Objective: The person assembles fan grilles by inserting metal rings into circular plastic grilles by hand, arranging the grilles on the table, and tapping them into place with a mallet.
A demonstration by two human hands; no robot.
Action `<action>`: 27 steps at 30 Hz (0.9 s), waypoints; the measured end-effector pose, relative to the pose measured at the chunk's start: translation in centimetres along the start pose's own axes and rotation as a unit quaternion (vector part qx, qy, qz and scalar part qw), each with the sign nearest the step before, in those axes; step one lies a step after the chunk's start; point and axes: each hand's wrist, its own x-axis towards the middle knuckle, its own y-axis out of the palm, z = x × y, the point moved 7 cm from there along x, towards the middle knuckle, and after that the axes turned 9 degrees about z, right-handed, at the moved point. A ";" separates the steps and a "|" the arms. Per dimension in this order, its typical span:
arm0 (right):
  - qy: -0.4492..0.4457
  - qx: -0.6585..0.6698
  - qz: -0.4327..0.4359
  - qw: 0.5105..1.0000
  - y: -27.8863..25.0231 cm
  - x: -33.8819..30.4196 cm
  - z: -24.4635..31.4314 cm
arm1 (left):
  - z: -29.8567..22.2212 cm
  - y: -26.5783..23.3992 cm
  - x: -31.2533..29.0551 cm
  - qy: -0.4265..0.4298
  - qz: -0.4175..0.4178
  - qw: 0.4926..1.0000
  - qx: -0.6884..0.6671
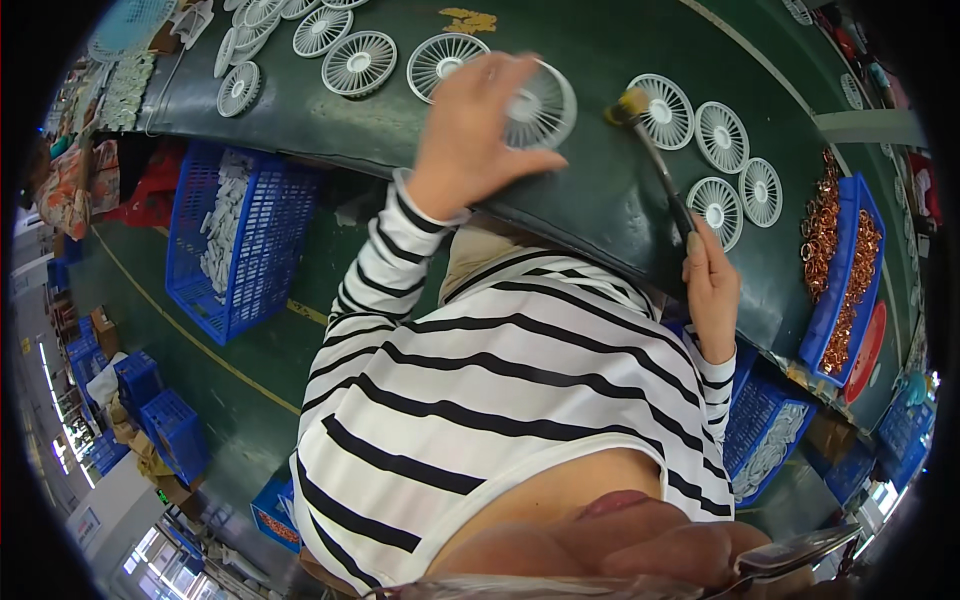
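My left hand (478, 140) reaches over the dark green worktop with its thumb spread away from its fingers, which are smeared by motion. Just beyond that thumb is a white spoked plastic wheel (540, 108), also blurred and partly covered by the fingers; whether they touch it I cannot tell. Another spoked wheel (440, 62) lies partly behind the same hand. My right hand (711, 290) is wrapped round the dark handle of a hammer (655, 155), whose yellowish head is raised toward the left, close to a flat-lying wheel (664, 112).
More white wheels (722, 138) lie on the worktop (610, 200) at right, others at far left. A blue tray (845, 280) holds copper-coloured rings at the right, beside a red basin (868, 355). Below the bench edge stand blue crates (255, 240) of grey-white parts on both sides.
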 end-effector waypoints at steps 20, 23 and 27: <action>-0.077 -0.115 0.088 0.986 1.7 -0.2 2.8 | -1.7 6.7 -0.4 -0.125 0.048 0.985 -0.109; -0.036 -0.102 0.072 0.992 1.0 -0.2 3.5 | -1.9 6.1 -0.9 -0.080 0.055 0.992 -0.086; 0.006 0.025 0.114 0.993 0.2 -1.9 1.4 | 1.1 1.7 -2.5 -0.066 -0.105 0.984 -0.127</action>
